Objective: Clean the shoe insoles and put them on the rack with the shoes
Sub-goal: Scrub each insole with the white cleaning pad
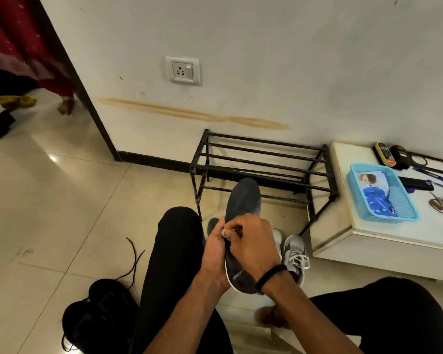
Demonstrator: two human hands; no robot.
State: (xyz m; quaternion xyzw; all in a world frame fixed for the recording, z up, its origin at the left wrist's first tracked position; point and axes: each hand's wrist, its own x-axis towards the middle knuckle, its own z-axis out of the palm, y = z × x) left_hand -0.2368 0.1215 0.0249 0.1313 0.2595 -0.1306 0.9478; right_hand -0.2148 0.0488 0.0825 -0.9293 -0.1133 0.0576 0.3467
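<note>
- Head view: the insole [243, 200] is held upright between the knees, its long axis pointing away toward the rack [261, 159].
- It is gripped at its left edge by the left hand [215, 254].
- A small wad is pinched against its middle by the right hand [251, 244] fingers.

- insole [243, 200]: dark grey, white edge
- rack [261, 159]: black
- basket [356, 172]: light blue, mesh pattern
- shoes [293, 251]: grey, white laces
- wall [266, 60]: white, brown streak
- floor [49, 213]: beige tiles
</note>
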